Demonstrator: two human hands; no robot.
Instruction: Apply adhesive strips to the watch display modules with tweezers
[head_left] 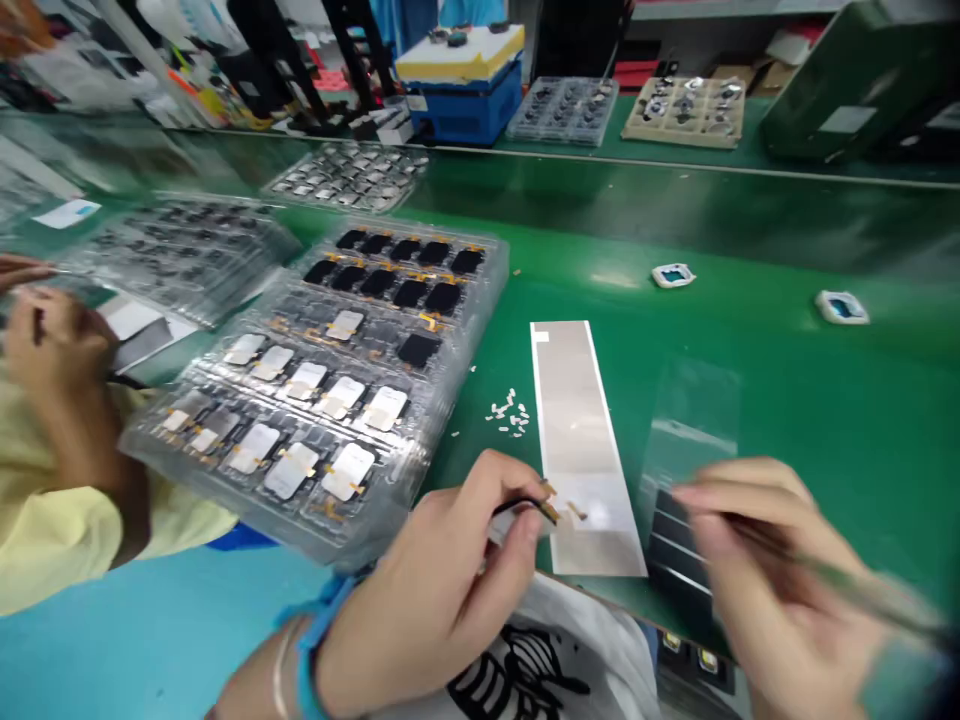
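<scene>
Your right hand (780,570) has its grip closed on a thin tool (832,575), blurred, its tip hard to make out. Your left hand's (442,570) grip pinches a small flat part (519,504), half hidden by finger and thumb, above the desk (795,430) beside a pale strip (566,400). Farther off, a clear tray's (562,110) contents are too small to tell.

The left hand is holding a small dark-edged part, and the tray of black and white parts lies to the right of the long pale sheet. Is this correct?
No: in the head view, the tray lies left of the long pale sheet. The left hand holds the small part.
</scene>
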